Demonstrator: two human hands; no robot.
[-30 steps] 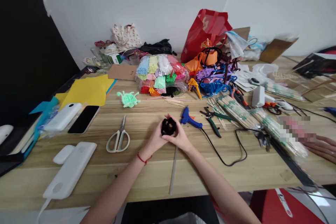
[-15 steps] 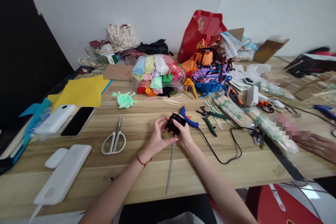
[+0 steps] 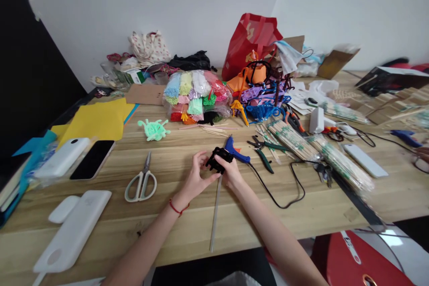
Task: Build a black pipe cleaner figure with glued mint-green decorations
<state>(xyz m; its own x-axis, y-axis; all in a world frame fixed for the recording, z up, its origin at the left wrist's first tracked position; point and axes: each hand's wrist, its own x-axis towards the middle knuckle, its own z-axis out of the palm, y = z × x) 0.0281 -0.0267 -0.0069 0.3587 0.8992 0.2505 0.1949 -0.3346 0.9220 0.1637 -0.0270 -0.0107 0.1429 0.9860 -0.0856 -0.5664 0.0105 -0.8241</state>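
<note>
Both my hands meet over the middle of the wooden table (image 3: pixel 234 228). My left hand (image 3: pixel 195 178) and my right hand (image 3: pixel 230 170) pinch a small black fuzzy pipe-cleaner piece (image 3: pixel 217 160) between their fingertips, just above the table. A thin pale stick (image 3: pixel 214 212) lies on the table below my hands, pointing toward me. A blue glue gun (image 3: pixel 236 152) lies right behind my right hand, its black cord (image 3: pixel 284 196) looping to the right. White-handled scissors (image 3: pixel 142 181) lie to the left of my left hand.
A bag of coloured pipe cleaners (image 3: pixel 196 96), a green pipe-cleaner figure (image 3: pixel 154 129), pliers (image 3: pixel 264 149) and bundles of wooden skewers (image 3: pixel 321 152) lie behind and to the right. Phones and power banks (image 3: pixel 72 228) lie on the left beside yellow paper (image 3: pixel 97 120). A red bag (image 3: pixel 250 42) stands at the back.
The view has swung right, so everything sits further left. I have turned the black piece between my fingers. Another person's hand at the right edge has left the view, uncovering a white phone.
</note>
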